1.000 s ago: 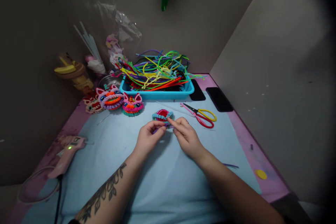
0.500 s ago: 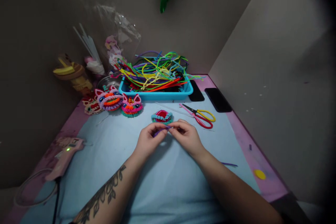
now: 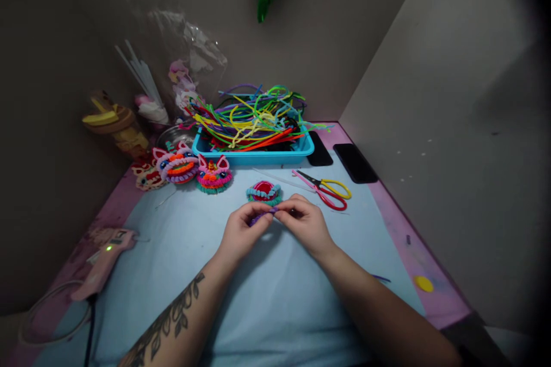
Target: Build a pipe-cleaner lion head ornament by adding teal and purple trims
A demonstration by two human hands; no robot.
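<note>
A small purple fuzzy piece [image 3: 257, 219] is pinched between both hands over the middle of the blue cloth [image 3: 275, 298]. My left hand [image 3: 243, 229] grips it with thumb and fingers, covering much of it. The fingertips of my right hand [image 3: 305, 223] close on its right end, touching my left fingertips. Just behind the hands lies a small teal, light blue and red piece [image 3: 264, 191]. Farther left stand a pink animal head [image 3: 214, 174], a lilac and orange one [image 3: 177, 164] and a cream and red one [image 3: 147, 175].
A blue tray [image 3: 253, 157] piled with colourful pipe cleaners sits at the back. Scissors [image 3: 325, 189] and two dark phones [image 3: 355, 163] lie right. A pink glue gun [image 3: 103, 264] with a cord is left, a yellow disc [image 3: 424, 283] near the right edge.
The view has shifted slightly. Both hands keep their pinch on the purple piece, with only slight finger movement. The purple strip beside my right forearm shows less of its length.
</note>
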